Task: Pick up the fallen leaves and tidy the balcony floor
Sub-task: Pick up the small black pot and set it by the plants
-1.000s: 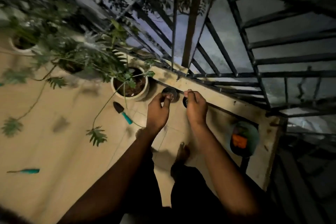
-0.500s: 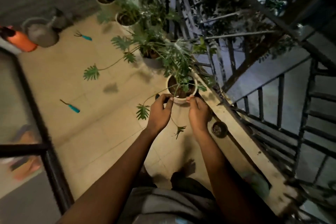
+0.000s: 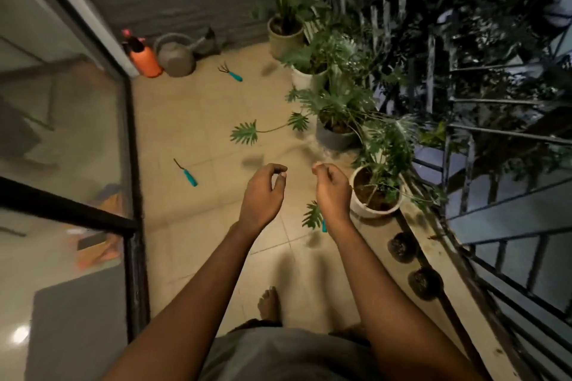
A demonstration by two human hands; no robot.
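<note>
My left hand (image 3: 263,192) and my right hand (image 3: 332,189) hover over the beige tiled floor (image 3: 201,226), both with fingers curled towards the thumb. Nothing shows plainly between the fingers of either hand. A green split leaf (image 3: 245,134) lies low over the floor ahead, on a long stem running back to the grey pot (image 3: 335,136). Another green leaf (image 3: 313,215) hangs beside my right wrist, close to the white pot (image 3: 376,195).
A teal-handled tool (image 3: 185,172) and a small teal rake (image 3: 230,72) lie on the tiles. An orange sprayer (image 3: 145,60) and grey watering can (image 3: 176,57) stand by the far wall. Potted plants line the railing (image 3: 495,257); two small dark pots (image 3: 402,247) sit on the ledge. Glass door frame (image 3: 130,164) at left.
The view has swung from the railing to look along the balcony. Both hands have come off the white pot's rim and now hover apart over the floor.
</note>
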